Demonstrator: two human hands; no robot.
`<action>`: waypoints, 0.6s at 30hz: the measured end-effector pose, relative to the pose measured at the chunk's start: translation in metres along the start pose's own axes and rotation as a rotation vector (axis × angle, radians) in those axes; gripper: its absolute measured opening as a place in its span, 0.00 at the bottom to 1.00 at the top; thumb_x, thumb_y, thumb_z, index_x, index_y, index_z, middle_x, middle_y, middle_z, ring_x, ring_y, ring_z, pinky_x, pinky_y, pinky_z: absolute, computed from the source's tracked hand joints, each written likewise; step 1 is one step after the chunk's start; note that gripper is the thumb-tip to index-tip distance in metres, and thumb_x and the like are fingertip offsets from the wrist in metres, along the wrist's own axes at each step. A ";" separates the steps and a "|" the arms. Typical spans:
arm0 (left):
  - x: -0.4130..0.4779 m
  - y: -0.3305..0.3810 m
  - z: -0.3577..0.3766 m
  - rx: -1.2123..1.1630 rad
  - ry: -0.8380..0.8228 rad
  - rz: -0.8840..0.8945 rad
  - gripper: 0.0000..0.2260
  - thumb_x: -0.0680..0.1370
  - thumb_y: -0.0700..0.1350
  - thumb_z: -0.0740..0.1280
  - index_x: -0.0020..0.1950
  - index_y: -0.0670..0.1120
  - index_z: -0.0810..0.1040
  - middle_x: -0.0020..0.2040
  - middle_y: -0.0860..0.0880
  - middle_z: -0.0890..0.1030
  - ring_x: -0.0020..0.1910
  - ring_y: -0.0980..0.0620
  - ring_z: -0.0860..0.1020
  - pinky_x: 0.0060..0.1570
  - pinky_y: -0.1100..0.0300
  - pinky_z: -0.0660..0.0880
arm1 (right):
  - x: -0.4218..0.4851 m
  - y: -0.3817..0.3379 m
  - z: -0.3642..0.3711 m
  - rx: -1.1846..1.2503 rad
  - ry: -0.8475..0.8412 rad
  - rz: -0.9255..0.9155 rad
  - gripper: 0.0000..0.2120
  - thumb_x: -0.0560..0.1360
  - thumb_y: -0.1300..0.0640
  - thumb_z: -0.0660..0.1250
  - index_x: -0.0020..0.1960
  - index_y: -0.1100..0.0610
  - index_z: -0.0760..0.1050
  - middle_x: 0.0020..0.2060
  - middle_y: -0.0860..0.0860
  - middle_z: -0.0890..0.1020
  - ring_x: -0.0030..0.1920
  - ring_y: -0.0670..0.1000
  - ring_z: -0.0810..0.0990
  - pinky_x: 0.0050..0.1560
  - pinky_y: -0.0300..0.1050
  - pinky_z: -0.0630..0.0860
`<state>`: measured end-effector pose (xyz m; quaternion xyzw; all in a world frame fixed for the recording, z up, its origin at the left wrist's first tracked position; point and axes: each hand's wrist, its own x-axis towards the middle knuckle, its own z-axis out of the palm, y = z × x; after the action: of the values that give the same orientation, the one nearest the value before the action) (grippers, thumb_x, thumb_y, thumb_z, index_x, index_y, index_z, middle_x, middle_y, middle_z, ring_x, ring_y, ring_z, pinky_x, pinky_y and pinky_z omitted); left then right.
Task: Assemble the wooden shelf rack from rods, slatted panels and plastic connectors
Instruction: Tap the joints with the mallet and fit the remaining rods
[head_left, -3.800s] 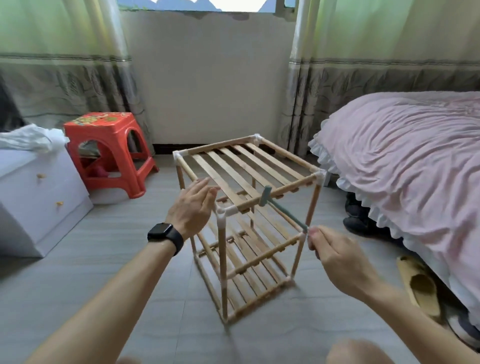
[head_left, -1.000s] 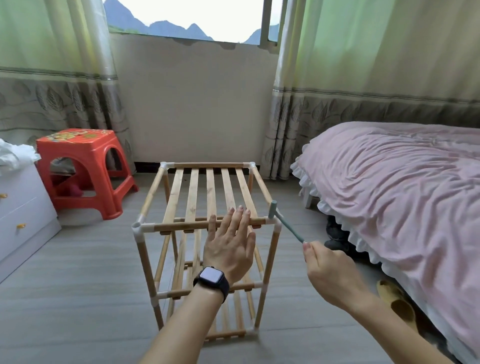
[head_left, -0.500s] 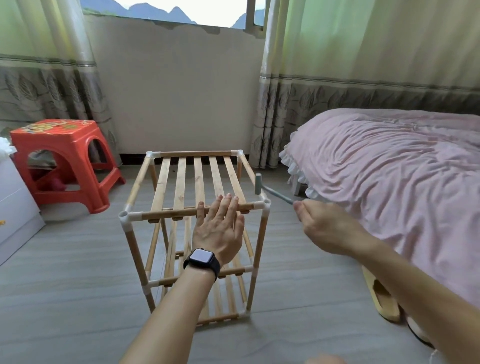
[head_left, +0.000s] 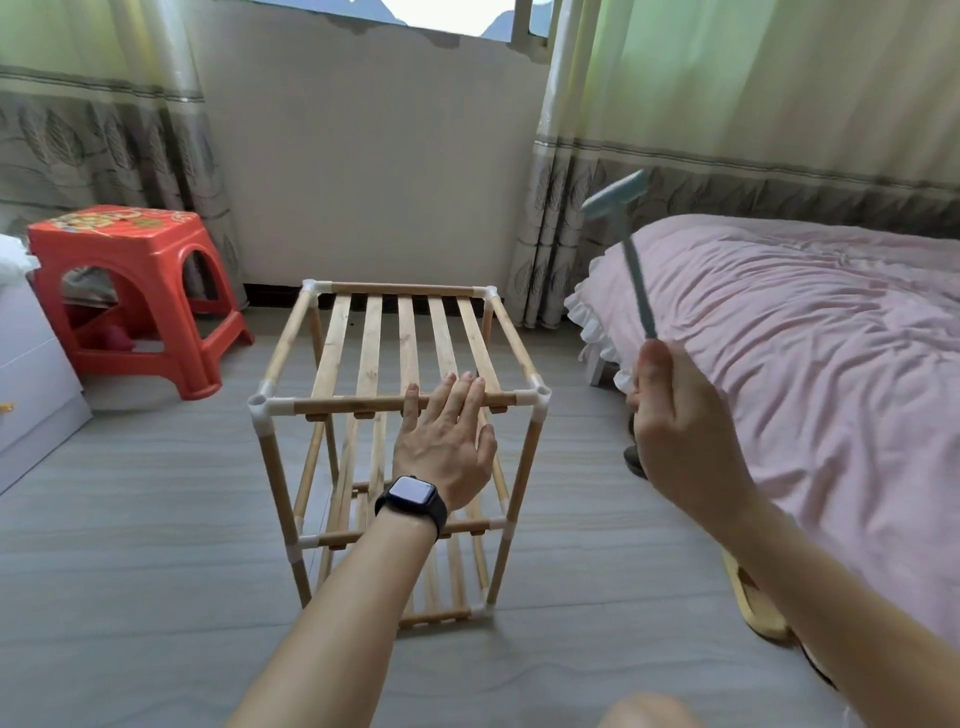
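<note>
- The wooden shelf rack (head_left: 374, 343) stands upright on the grey floor (head_left: 130, 519), directly under the left hand (head_left: 447, 441).
- That hand lies flat on the front top rod (head_left: 353, 404) near the right corner, with fingers straight and reaching over the slats, gripping nothing.
- The rack has pale rods joined by white plastic connectors (head_left: 537, 399) and three slatted tiers.
- The right hand (head_left: 675, 431) is to the right of the rack and clear of it, with its fingers curled around the handle of a small hammer (head_left: 631, 249). The blurred blue-grey head is high above the hand.
- A black smartwatch (head_left: 413, 499) is on the left wrist.
- A red plastic stool (head_left: 124, 260) stands to the left, and a pink-covered bed (head_left: 805, 338) to the right.
</note>
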<state>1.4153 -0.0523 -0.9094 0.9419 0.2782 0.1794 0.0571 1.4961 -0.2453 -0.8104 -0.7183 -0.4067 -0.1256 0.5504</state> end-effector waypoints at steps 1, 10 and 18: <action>-0.001 0.000 0.001 0.002 -0.004 0.000 0.27 0.84 0.56 0.47 0.82 0.53 0.44 0.82 0.55 0.44 0.80 0.55 0.40 0.76 0.45 0.31 | -0.002 -0.002 0.003 0.078 0.042 -0.027 0.16 0.84 0.46 0.50 0.41 0.50 0.65 0.28 0.47 0.69 0.26 0.50 0.67 0.27 0.46 0.66; 0.000 -0.002 0.002 0.006 0.028 0.012 0.29 0.83 0.56 0.49 0.82 0.53 0.43 0.82 0.55 0.44 0.80 0.55 0.39 0.75 0.46 0.29 | 0.001 -0.006 0.005 -0.104 -0.048 0.064 0.19 0.85 0.47 0.51 0.38 0.52 0.66 0.28 0.53 0.72 0.27 0.54 0.70 0.30 0.46 0.67; -0.002 -0.006 0.005 -0.022 0.060 0.036 0.29 0.82 0.55 0.54 0.81 0.53 0.48 0.82 0.54 0.48 0.80 0.54 0.41 0.75 0.46 0.30 | -0.028 0.032 0.017 -0.613 -0.685 0.382 0.20 0.86 0.49 0.45 0.40 0.54 0.67 0.39 0.53 0.76 0.44 0.56 0.75 0.44 0.50 0.65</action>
<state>1.4130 -0.0485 -0.9156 0.9403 0.2606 0.2118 0.0556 1.4970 -0.2448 -0.8567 -0.9088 -0.3695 0.1070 0.1617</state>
